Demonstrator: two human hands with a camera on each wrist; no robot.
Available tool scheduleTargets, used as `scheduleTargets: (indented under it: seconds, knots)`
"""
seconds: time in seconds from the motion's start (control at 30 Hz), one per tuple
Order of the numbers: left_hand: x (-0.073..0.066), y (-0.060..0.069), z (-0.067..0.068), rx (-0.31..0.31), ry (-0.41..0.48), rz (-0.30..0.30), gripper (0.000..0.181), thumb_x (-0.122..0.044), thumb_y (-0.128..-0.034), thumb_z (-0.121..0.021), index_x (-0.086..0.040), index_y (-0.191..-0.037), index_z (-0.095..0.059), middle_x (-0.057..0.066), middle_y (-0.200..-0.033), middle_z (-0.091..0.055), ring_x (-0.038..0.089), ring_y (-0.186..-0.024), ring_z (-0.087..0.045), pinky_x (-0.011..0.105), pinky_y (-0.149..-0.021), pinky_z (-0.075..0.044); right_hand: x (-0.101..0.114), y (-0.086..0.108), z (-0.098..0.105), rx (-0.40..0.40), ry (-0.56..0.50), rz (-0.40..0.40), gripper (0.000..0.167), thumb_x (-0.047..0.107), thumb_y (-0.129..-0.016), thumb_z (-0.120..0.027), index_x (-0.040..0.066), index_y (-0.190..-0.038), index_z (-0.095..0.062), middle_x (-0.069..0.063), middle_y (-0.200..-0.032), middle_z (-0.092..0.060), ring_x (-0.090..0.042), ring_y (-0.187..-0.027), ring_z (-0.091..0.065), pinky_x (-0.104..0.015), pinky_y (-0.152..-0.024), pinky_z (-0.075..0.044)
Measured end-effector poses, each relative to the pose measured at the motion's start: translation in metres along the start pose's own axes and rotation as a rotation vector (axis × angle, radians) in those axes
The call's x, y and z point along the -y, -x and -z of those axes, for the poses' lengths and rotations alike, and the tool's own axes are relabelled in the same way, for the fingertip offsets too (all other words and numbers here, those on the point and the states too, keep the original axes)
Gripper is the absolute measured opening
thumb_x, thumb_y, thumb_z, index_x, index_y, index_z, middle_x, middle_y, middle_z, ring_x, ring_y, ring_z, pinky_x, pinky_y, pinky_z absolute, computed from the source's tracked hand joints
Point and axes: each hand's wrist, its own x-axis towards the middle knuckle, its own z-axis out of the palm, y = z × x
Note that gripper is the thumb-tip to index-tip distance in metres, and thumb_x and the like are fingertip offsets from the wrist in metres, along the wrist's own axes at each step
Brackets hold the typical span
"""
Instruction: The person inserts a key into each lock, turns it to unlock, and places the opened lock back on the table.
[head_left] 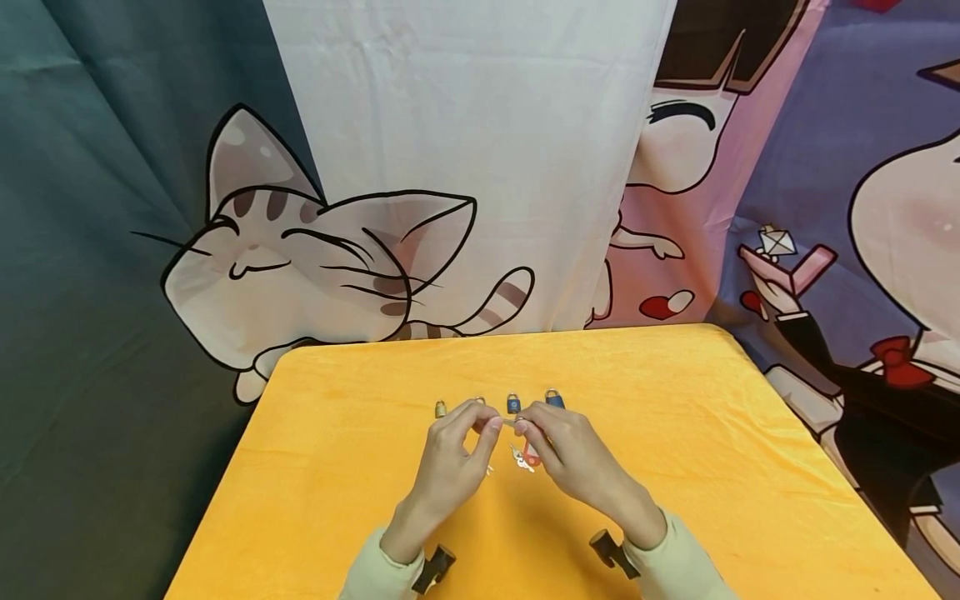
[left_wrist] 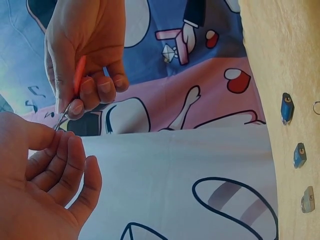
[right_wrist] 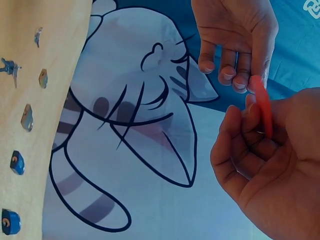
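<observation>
Pinches a thin metal bit (head_left: 508, 422) up above the yellow table (head_left: 300, 517), by one end with the left hand (head_left: 450, 458), by the other with the right hand (head_left: 576, 456), just a small gap between. Runs side to side, not toward the blue lock (head_left: 513, 404) past both hands. Grips a red tag (right_wrist: 264, 111) in the right hand.
</observation>
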Motion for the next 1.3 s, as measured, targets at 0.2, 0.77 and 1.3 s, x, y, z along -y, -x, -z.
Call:
scheduleTargets:
  seconds: [0.2,0.77,1.3]
  knots:
    - [0.000,0.001,0.000,0.006,0.011,0.020,0.007,-0.008,-0.0956,-0.062,-0.012,-0.090,-0.065,-0.003,-0.080,-0.065,0.006,-0.073,-0.059,0.025,-0.066,-0.053,0.000,0.002,0.001,0.022,-0.031,-0.034,0.007,0.009,-0.096,-0.062,0.012,-0.095,-0.068,0.008,-0.081,-0.065,0.003,-0.069,-0.053,-0.018,-0.065,-0.052]
    - [0.005,-0.001,0.004,0.048,-0.006,0.064,0.012,-0.014,-0.1005,-0.055,-0.013,-0.100,-0.067,-0.004,-0.086,-0.066,0.007,-0.079,-0.059,0.027,-0.074,-0.051,-0.003,0.008,0.006,0.013,-0.071,-0.085,0.011,0.011,-0.099,-0.058,0.014,-0.094,-0.066,0.010,-0.067,-0.057,0.006,-0.060,-0.049,-0.015,-0.057,-0.047]
    - [0.023,-0.030,-0.013,0.212,-0.196,0.053,0.020,-0.024,-0.0991,-0.058,-0.014,-0.114,-0.066,-0.005,-0.098,-0.068,0.007,-0.085,-0.065,0.022,-0.070,-0.054,-0.015,0.017,0.032,-0.111,-0.053,-0.135,0.014,0.005,-0.096,-0.060,0.017,-0.091,-0.065,0.016,-0.065,-0.055,0.006,-0.058,-0.049,-0.016,-0.053,-0.044]
